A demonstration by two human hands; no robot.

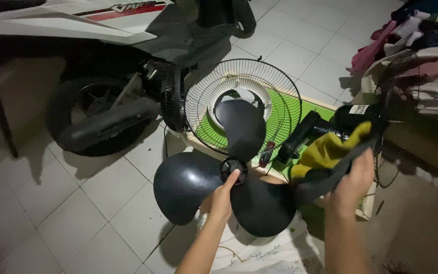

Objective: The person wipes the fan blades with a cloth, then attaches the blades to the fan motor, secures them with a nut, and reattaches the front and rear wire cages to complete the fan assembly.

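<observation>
My left hand [222,198] holds a black three-bladed fan propeller [188,182] by its hub, fingers wrapped behind it and thumb up beside the hub. My right hand [353,180] grips a yellow and dark cloth [330,152], pressed against the right-hand blade of the propeller. Behind the propeller lies a round wire fan guard [244,104]. To the right of the guard is the black fan motor body [310,129].
A scooter with a black rear wheel [95,119] stands at the left on the white tiled floor. A green-topped low board [290,109] lies under the fan parts. A second wire guard [389,127] and a pile of clothes [422,45] are at the right.
</observation>
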